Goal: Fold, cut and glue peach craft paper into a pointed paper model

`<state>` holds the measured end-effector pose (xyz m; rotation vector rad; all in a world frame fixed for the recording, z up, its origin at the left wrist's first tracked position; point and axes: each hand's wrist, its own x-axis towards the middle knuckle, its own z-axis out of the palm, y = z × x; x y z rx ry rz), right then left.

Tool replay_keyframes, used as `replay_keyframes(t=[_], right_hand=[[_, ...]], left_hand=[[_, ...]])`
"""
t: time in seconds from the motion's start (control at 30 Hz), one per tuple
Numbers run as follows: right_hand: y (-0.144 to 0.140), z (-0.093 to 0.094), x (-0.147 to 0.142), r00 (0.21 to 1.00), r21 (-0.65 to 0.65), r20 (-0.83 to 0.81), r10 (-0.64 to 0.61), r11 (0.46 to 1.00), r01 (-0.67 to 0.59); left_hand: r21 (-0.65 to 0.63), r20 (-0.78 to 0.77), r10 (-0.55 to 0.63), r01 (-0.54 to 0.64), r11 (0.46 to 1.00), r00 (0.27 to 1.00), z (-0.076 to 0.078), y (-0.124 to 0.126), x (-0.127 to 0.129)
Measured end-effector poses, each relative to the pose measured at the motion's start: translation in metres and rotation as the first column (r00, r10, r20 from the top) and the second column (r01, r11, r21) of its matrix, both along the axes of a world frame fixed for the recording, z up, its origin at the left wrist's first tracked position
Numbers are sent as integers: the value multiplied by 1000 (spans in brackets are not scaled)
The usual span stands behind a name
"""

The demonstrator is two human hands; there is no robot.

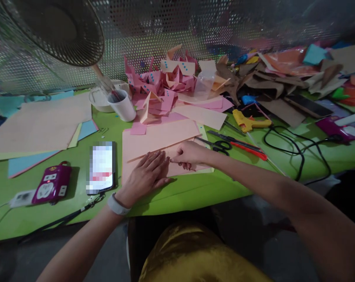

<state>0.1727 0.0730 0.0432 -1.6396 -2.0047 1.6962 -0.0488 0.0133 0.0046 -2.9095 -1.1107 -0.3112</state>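
Observation:
My left hand (148, 172) lies flat, fingers stretched, on a peach paper sheet (159, 137) in front of me. A long narrow folded strip or raised edge runs slantwise across the paper past its fingertips. Close beside those fingers is my right hand (190, 154), its fingers curled in and its thumb side low against the paper. Whatever is inside its curl, if anything, is hidden. Black-handled scissors (221, 147) lie just right of the right hand, their blades reaching toward the paper. A red utility knife (249, 149) rests beyond them.
Left are a phone (102, 166), a purple power socket (52, 182) and stacked paper sheets (39, 125). Behind stand a white cup (123, 105), a fan (60, 31) and folded pink paper pieces (165, 76). A yellow glue gun (249, 121) and black cable (300, 152) lie right.

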Motion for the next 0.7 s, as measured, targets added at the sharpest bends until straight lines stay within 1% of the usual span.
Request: replay_keyframes(t=[0.17,0.3,0.37,0.53,0.63,0.7], right_hand=[[4,1,3,996,-61,-85,22,998,-27],[6,3,6,989,-154,-151,-2,988,-21],[7,2,6,985,-177,-171,-13,984,-18],[7,-3,4,991,-120,-137,15,992,-32],[8,-5,3,992,-113,-120,33,992,-47],[7,-5,3,993,-94,-110,33,995,-44]], left_hand=[[-13,-12,11,-11,1000,1000,1,0,0],[-27,-8,10,-10,1000,1000,2,0,1],[-35,-15,10,-10,999,1000,3,0,1],[-19,-71,-12,10,1000,997,4,2,0],[-20,-118,-47,45,999,992,5,4,-4],[-25,-136,-76,73,997,988,9,4,-9]])
